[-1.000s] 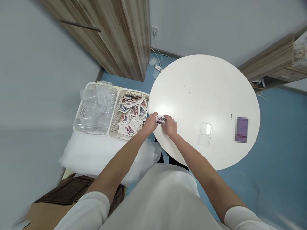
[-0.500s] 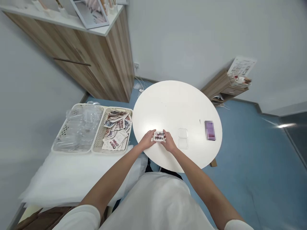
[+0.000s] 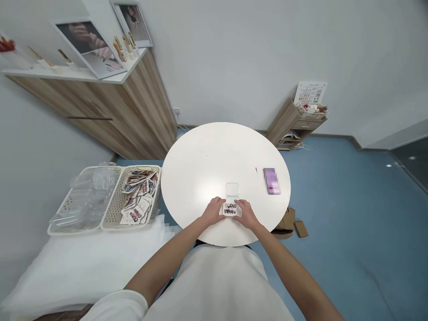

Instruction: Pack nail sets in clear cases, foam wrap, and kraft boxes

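My left hand [image 3: 214,211] and my right hand [image 3: 246,214] pinch the two sides of a small white card of press-on nails [image 3: 230,208], with dark nails in two rows. The card lies over the near half of an open clear plastic case [image 3: 232,189], whose lid lies back away from me on the round white table [image 3: 214,169]. Whether the card sits fully down inside the case I cannot tell. Both hands are closed, fingertips at the card's edges.
Left of the table, one basket [image 3: 112,214] holds many nail cards [image 3: 137,209] and another [image 3: 53,229] holds clear plastic cases [image 3: 90,191]. A blurred purple item [image 3: 271,180] and a tiny dark object [image 3: 256,170] lie at the table's right. Cardboard [image 3: 286,223] is on the floor.
Both hands have carried the nail card right to the open case, which stood apart from it before. The camera view has shifted, so the table and baskets appear further left.
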`<action>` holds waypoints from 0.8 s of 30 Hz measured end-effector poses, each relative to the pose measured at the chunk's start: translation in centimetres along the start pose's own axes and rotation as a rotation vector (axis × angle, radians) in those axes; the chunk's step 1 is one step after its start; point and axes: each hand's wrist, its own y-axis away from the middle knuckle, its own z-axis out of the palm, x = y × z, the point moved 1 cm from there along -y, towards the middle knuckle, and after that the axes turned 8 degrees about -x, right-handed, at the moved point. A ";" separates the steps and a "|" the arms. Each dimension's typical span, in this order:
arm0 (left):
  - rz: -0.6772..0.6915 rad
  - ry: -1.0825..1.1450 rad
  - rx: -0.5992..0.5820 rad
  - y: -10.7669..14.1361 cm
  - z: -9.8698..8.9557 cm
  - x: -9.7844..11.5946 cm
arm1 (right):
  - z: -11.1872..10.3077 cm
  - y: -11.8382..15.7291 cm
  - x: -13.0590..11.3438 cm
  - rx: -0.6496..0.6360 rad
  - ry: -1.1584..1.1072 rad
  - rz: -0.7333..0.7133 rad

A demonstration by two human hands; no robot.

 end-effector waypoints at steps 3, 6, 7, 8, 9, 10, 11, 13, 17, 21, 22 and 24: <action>-0.083 -0.070 -0.011 -1.3 0.8 1.0 | -0.8 -0.6 1.8 -0.020 0.020 -0.011; -0.180 -0.132 -0.037 -2.3 1.3 1.6 | -1.1 -1.6 2.9 -0.070 0.027 -0.044; -0.216 -0.155 -0.051 -2.6 1.5 1.7 | -1.1 -2.0 3.1 -0.095 0.026 -0.048; -0.252 -0.176 -0.065 -2.8 1.5 1.8 | -1.1 -2.3 3.3 -0.118 0.024 -0.048; -0.284 -0.195 -0.079 -3.1 1.6 1.9 | -1.0 -2.6 3.5 -0.137 0.024 -0.047; -0.311 -0.207 -0.091 -3.2 1.7 1.9 | -1.0 -2.9 3.6 -0.147 0.026 -0.048; -0.331 -0.214 -0.100 -3.4 1.8 2.0 | -1.0 -3.1 3.8 -0.149 0.030 -0.053; -0.357 -0.212 -0.108 -3.6 2.0 2.0 | -0.9 -3.4 4.1 -0.138 0.040 -0.077; -0.382 -0.182 -0.086 -3.7 2.6 1.9 | -1.0 -3.8 4.4 -0.129 0.062 -0.127; -0.366 -0.119 -0.030 -3.5 3.2 1.5 | -1.0 -3.9 4.6 -0.128 0.064 -0.146; -0.357 -0.101 -0.017 -3.5 3.3 1.5 | -1.0 -3.9 4.6 -0.124 0.059 -0.152; -0.346 -0.065 0.009 -3.3 3.6 1.4 | -0.9 -3.8 4.7 -0.114 0.041 -0.166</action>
